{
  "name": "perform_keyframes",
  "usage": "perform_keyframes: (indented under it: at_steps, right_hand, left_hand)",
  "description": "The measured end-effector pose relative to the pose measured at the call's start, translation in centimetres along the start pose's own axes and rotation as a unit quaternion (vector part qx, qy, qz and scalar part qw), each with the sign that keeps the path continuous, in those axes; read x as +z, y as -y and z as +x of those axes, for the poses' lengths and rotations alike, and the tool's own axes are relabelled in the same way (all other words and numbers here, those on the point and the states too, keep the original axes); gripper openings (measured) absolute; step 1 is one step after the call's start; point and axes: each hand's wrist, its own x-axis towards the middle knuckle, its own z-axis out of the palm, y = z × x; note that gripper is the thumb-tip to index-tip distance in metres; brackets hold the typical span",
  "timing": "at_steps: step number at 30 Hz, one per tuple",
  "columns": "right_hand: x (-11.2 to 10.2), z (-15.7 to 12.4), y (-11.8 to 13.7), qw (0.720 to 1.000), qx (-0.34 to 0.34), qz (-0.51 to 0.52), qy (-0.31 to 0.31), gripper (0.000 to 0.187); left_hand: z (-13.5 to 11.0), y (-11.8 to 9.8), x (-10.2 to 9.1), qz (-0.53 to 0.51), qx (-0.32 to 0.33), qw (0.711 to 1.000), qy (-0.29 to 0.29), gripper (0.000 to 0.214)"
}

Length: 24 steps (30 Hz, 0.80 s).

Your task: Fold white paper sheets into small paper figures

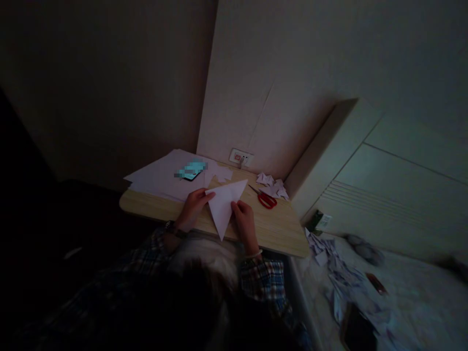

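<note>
A white sheet of paper folded into a triangle (224, 202) lies on a small light wooden table (278, 234). My left hand (193, 207) pinches its left corner, fingers closed on the paper. My right hand (245, 222) presses on its right edge, fingers curled against the paper. Both sleeves are plaid. The room is dim.
Red-handled scissors (265, 199) lie just right of the paper. A pile of small folded paper pieces (273, 185) sits by the wall. A stack of white sheets (164, 178) with a teal item covers the table's left. A wall socket (240, 157) is behind. Scraps (340, 273) litter the bed at right.
</note>
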Motion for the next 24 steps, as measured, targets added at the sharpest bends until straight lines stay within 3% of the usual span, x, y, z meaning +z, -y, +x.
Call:
perform_keyframes:
  at_steps: [11, 24]
  right_hand:
    - [-0.04, -0.13, 0.46, 0.999, -0.016, -0.029, -0.021, 0.035]
    - [-0.11, -0.23, 0.28, 1.0, -0.002, -0.027, -0.004, 0.033]
  left_hand:
    - [0.25, 0.47, 0.09, -0.007, -0.003, 1.0, -0.005, 0.043]
    - [0.6, 0.63, 0.06, -0.006, -0.016, 1.0, -0.009, 0.045]
